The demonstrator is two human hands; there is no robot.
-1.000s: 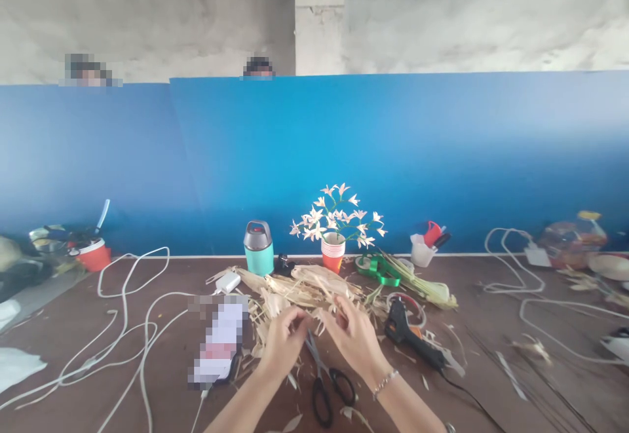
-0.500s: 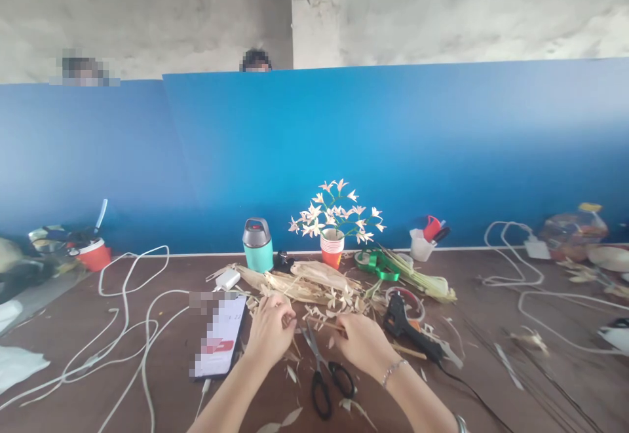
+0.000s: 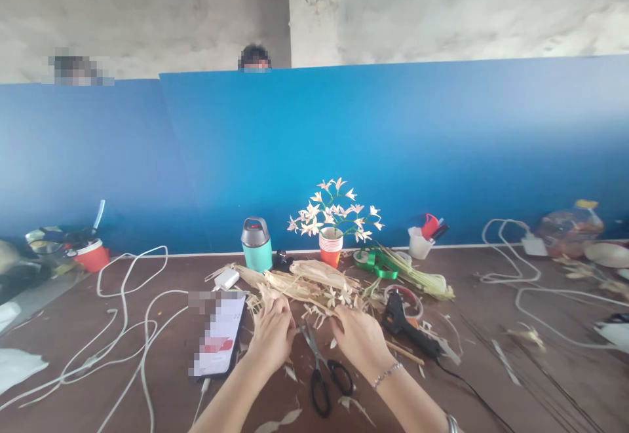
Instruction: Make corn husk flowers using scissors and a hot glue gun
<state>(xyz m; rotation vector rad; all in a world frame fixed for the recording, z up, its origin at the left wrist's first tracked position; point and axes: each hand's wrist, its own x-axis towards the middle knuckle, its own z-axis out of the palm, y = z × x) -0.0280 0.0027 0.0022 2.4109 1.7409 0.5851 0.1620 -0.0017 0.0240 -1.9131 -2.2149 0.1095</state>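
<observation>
My left hand (image 3: 272, 331) is closed, its curled fingers pressed together at the near side of the dried corn husks (image 3: 299, 285). What it pinches, if anything, is hidden. Across a small gap, my right hand (image 3: 360, 336) is also closed, with fingertips bent down beside small cream husk flowers (image 3: 339, 297); its grip is hidden behind the knuckles. Between the two wrists lie black-handled scissors (image 3: 320, 375), blades slightly apart and pointing away from me. Husk scraps surround both hands. Behind them stands a red-and-white paper cup (image 3: 331, 249) bearing a spray of pale flowers (image 3: 334, 212).
A phone (image 3: 221, 336) with cable lies left. At right are a black glue gun (image 3: 410, 329), a tape roll (image 3: 411, 302), green ribbon (image 3: 382, 265) and a white cup (image 3: 420, 243) of pens. A teal flask (image 3: 257, 246) stands before the blue partition (image 3: 393, 145); two heads show above it.
The thin strip seen at my right fingertips is out of sight, and those fingers have moved slightly up and left. My left hand has barely shifted. The scissors stay put.
</observation>
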